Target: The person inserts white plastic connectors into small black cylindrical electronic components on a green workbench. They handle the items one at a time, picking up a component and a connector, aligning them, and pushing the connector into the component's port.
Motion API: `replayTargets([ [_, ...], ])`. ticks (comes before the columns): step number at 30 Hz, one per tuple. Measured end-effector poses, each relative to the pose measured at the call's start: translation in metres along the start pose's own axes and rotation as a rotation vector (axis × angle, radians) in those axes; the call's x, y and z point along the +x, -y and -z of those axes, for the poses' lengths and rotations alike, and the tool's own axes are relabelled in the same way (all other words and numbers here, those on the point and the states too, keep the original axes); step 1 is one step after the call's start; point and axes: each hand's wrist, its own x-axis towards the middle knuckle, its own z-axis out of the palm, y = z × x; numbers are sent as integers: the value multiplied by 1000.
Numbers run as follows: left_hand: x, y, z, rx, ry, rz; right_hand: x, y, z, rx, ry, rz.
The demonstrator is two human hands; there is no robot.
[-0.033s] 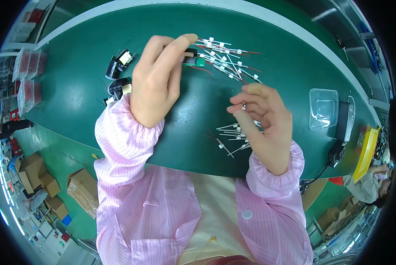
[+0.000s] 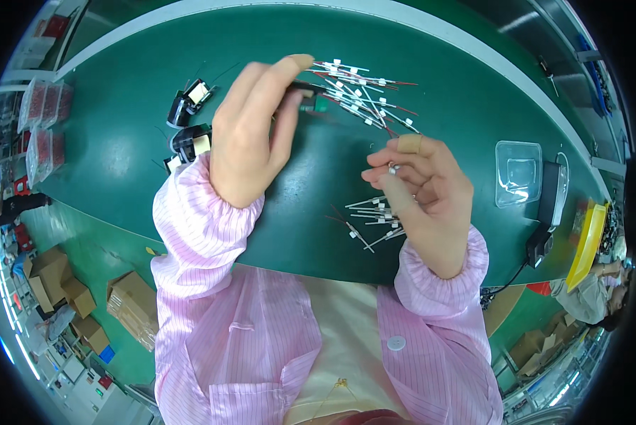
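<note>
My left hand (image 2: 250, 134) is closed around a small electronic part (image 2: 318, 104), black with a green circuit-board end, partly covered by the fingers and slightly blurred. Just beyond its fingertips lies a loose pile of white-and-red wire leads (image 2: 364, 95) with small white connectors. My right hand (image 2: 435, 198) pinches a tiny white and metallic piece (image 2: 393, 169) between thumb and fingers; its exact kind is too small to tell. Under that hand is a second, smaller group of wire leads (image 2: 373, 212), partly hidden by it.
Black assemblies with cream blocks (image 2: 192, 142) lie left of my left hand on the green table (image 2: 304, 234). Toward the right are a clear plastic box (image 2: 518, 173), a black device with a cable (image 2: 542, 244) and a yellow tray (image 2: 586, 248). Clear containers (image 2: 45, 152) stand at the far left.
The electronic part in my left hand has tilted, so less of its green board shows. The tiny piece in my right hand has turned slightly.
</note>
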Motion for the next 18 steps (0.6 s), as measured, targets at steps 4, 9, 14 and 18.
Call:
replayTargets([
  [4, -12, 5, -1, -302, 126, 143, 4, 5, 10, 301, 85, -177],
  [9, -19, 10, -9, -980, 160, 320, 6, -1, 14, 338, 147, -223],
  [14, -24, 13, -9, -1340, 207, 575, 0, -16, 2, 100, 91, -1],
  [18, -21, 16, -4, -1155, 345, 636, 4, -18, -1, -232, 75, 317],
])
